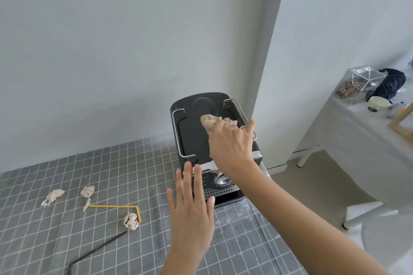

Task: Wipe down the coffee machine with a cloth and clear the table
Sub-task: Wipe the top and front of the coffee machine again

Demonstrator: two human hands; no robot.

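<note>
1. Head view looks down on a table covered with a grey checked cloth (67, 241), standing against a pale wall.
2. Coffee machine (192, 138), black with chrome trim, stands at the table's far right corner; two wire rails run along the sides of its flat top.
3. Right hand (231, 143) is on the machine's top, toward its right rail. Its fingers are curled round a crumpled beige cloth (212, 121) and press it onto the top surface; the index finger sticks out toward the right rail.
4. Left hand (192, 210) is held flat with fingers straight and spread, holding nothing. It is in front of the machine's lower left front; whether the fingertips touch the chrome edge cannot be told.
5. Three crumpled paper wads lie on the table to the left, well apart from the machine: left wad (51, 197), middle wad (87, 193), near wad (131, 221).
6. Yellow straw (114, 206), bent at one end, lies between the middle and near wads. Dark straw (98, 249) lies nearer the camera, its far end just beside the near wad.
7. Side table (357, 131) to the right, apart from the main table, carries a clear box (359, 83), a paper cup (377, 103) and a dark bundle (392, 82).
</note>
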